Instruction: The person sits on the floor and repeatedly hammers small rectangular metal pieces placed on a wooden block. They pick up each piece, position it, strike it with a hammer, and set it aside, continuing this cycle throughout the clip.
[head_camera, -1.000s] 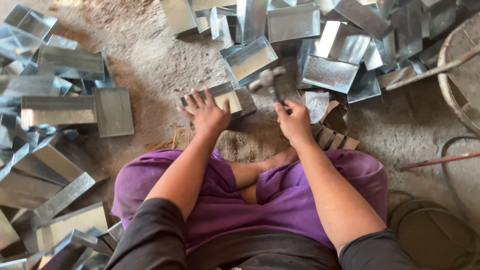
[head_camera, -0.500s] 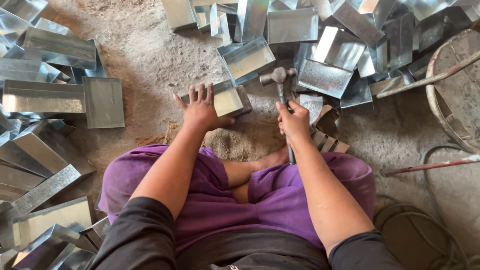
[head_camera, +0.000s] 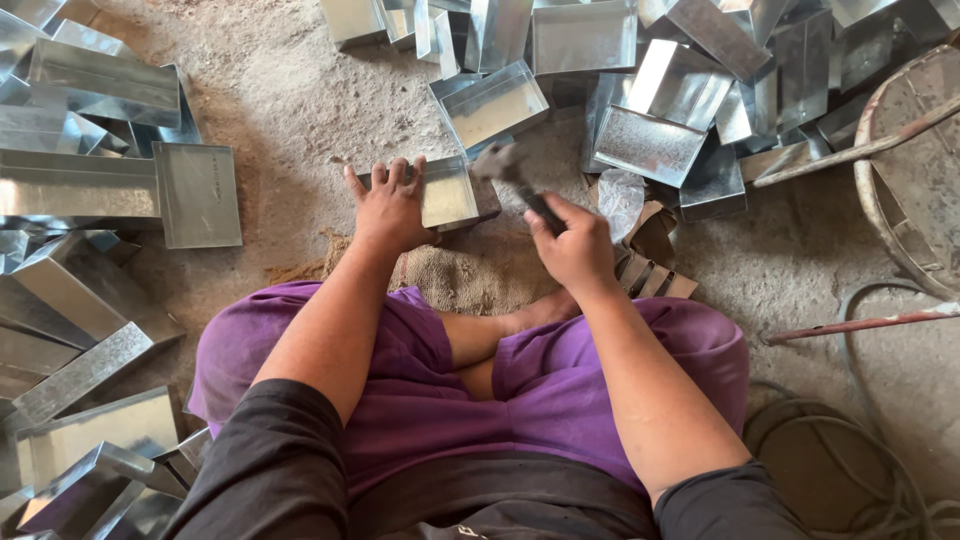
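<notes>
While I sit cross-legged on a bare, gritty concrete floor (head_camera: 300, 110), a piece of burlap sacking (head_camera: 470, 275) lies under the work spot, just ahead of my shins. Sunlight falls across the far side. Folded galvanized sheet-metal trays are piled all round: one stack at far left (head_camera: 90, 190), a heap across the top (head_camera: 650, 90), more by my left knee (head_camera: 80, 440). Rusty round steel rim (head_camera: 900, 170) at right, a thin rusty rod (head_camera: 860, 322) below it, a hose coil (head_camera: 860, 470) near my right hip.

Left hand (head_camera: 392, 208): spread flat, fingers over the near-left edge of a small metal tray (head_camera: 450, 192), pinning it down. Tray sits on the floor at the sacking's far edge, open side up, long axis running left-right with a slight skew, right end a bit farther from me.

Right hand (head_camera: 575, 245): fist wrapped tight round a hammer handle. Hammer (head_camera: 510, 170) points away from me and to the left, handle on a diagonal, head motion-blurred above the tray's right end. Can't tell if the head touches the tray.
</notes>
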